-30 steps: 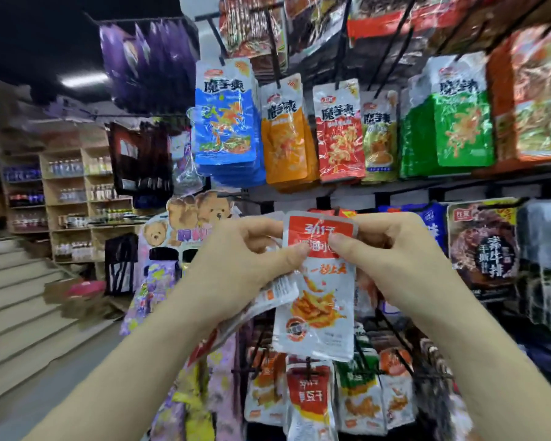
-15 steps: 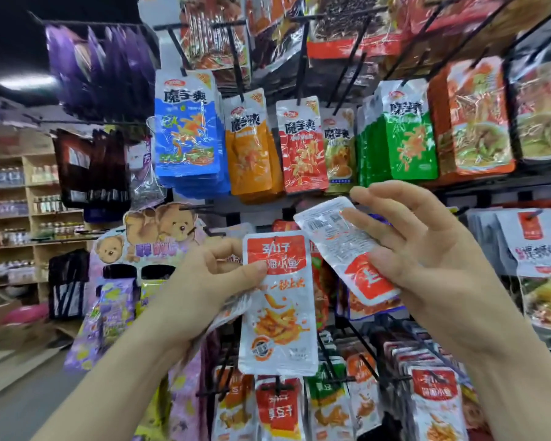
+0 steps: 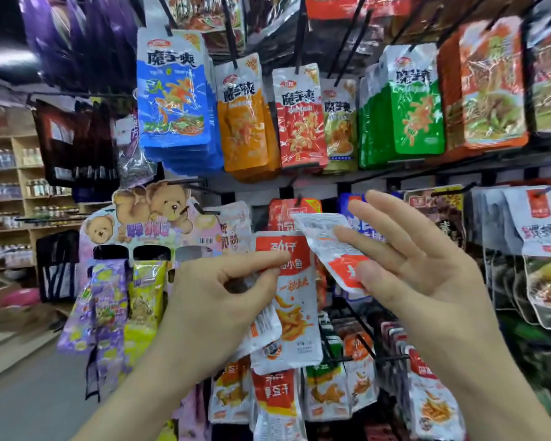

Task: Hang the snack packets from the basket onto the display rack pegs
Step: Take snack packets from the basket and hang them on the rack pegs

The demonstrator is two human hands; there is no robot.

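Count: 2 hands, 3 packets in hand that I can make out.

Left hand [image 3: 217, 300] pinches the red-top packet [image 3: 295, 313] near its top edge between thumb and forefinger, with the other fingers curled. A second packet [image 3: 263, 326] pokes out under the palm (maybe more behind, can't tell).

Red-top packet is a white pouch with a red header, white characters and orange fish strips printed below. It hangs upright, right of and below the bear card [image 3: 153, 211].

Right hand [image 3: 417, 265] has its palm to camera, fingers spread and mostly straight. The tilted packet [image 3: 331, 246] is nipped between them, back side out (white fine print, red end low). It is further right of the bear card and overlaps the red-top packet's upper right corner in view.

Up-right of the bear card there are 5 colour stacks [image 3: 175, 100] on black pegs [image 3: 301, 36]: blue, orange, red, yellow, green.
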